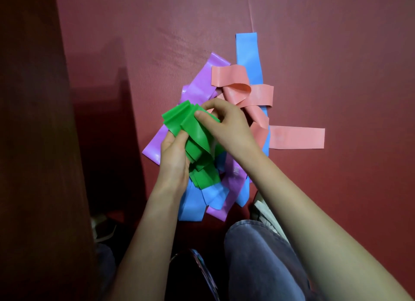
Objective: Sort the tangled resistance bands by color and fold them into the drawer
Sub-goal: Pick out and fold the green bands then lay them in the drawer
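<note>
A pile of flat resistance bands lies on a dark red mat. Purple bands spread to the upper left and lower right, blue bands run top to bottom, and pink bands lie on the right. Above the pile I hold a stack of green bands, gathered into layered folds. My left hand grips the stack from below on its left side. My right hand pinches its upper right edge with thumb and fingers. No drawer can be made out.
A dark brown wooden surface rises along the left side. My knee in grey jeans is at the bottom, with a pale shoe beside it and another shoe at the lower left. A dark rounded object sits between my legs.
</note>
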### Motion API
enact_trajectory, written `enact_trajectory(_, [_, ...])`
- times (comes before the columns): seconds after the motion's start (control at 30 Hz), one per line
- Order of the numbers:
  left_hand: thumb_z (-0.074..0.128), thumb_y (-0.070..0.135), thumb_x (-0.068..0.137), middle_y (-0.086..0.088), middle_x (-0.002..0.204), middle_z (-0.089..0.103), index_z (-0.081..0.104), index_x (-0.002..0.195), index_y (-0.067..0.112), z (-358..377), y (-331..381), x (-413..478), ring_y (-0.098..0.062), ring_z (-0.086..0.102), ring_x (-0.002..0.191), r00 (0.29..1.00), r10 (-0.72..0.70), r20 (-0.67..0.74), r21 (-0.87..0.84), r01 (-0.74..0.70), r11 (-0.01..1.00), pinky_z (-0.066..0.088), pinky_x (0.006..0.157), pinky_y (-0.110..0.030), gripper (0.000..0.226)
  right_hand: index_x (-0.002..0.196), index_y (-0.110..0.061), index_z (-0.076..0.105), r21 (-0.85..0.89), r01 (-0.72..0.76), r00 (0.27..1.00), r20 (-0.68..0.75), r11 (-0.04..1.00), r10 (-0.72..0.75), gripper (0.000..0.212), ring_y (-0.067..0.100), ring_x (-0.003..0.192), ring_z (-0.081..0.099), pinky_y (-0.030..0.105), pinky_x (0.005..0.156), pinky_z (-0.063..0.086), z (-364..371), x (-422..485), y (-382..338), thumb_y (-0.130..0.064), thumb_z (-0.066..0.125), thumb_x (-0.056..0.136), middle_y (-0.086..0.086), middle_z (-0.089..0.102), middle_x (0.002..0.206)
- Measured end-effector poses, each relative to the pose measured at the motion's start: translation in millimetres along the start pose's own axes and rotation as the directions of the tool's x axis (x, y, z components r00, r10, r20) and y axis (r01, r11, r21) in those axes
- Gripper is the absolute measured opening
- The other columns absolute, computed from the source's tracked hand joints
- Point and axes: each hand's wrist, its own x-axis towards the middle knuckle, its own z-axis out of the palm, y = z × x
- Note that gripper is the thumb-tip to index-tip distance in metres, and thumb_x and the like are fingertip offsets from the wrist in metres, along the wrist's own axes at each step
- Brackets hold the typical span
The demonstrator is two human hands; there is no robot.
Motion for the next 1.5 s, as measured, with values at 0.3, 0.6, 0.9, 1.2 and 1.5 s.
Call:
enact_trajectory(0.3, [0.040,0.009,0.095,0.007,0.079,0.070,0.060,0.092,0.018,-0.6,-4.6,4.8,-0.007,0.067,0.072,0.995,0.062,-0.084,-0.007,-0.063,0.998,0.054,0.076,-0.026,0.022,0.068,-0.025,0.050,0.336,0.104,0.992,-0.104,0.936,-0.073,0.025,0.002,0.038,0.029,0.010,0.042,0.025,-2.6,-11.9,-2.8,-0.009,0.057,0.085,-0.009,0.034,0.044])
enact_trajectory(0.6, [0.043,-0.003,0.090,0.007,0.062,0.071,0.062,0.085,0.012,8.4,1.0,0.3,-0.004,0.066,0.056,0.998,0.056,0.010,-0.005,-0.056,0.998,0.054,0.056,-0.016,0.025,0.069,-0.030,0.048,0.200,0.105,0.989,-0.127,0.974,-0.080,0.024,0.004,0.047,0.033,0.019,0.051,0.029,21.0,-5.7,-7.9,-0.014,0.058,0.085,-0.008,0.033,0.050])
enact_trajectory(0.9, [0.011,0.045,0.097,0.005,0.067,0.072,0.060,0.092,0.016,0.9,-4.6,1.4,-0.009,0.069,0.062,0.995,-0.080,0.051,0.042,0.078,0.996,0.052,0.049,-0.017,0.058,0.079,-0.020,0.050,0.100,0.114,0.977,-0.189,0.988,-0.093,0.010,0.008,0.055,0.038,0.031,0.057,0.035,22.4,-12.2,6.5,-0.015,0.056,0.086,0.003,0.046,0.061])
enact_trajectory(1.2, [0.036,0.019,0.097,0.003,0.086,0.070,0.060,0.097,0.021,-7.2,-12.4,3.3,-0.009,0.067,0.076,0.997,0.063,0.044,0.229,-0.072,0.971,0.054,0.075,-0.025,0.024,0.097,-0.013,0.046,0.070,0.107,0.986,-0.133,0.992,-0.097,0.020,0.008,0.045,0.033,0.029,0.054,0.030,13.5,-11.7,0.4,-0.020,0.060,0.084,-0.004,0.034,0.051])
enact_trajectory(1.5, [0.035,0.013,0.098,0.009,0.063,0.067,0.054,0.083,0.017,-5.5,1.9,3.0,0.001,0.060,0.056,0.969,0.247,-0.019,0.246,-0.235,0.940,0.051,0.059,-0.015,0.025,0.078,-0.025,0.041,0.435,-0.055,0.995,0.104,0.899,0.010,0.012,0.005,0.055,0.037,0.014,0.052,0.033,0.3,-14.5,15.9,-0.021,0.050,0.072,-0.017,0.043,0.047])
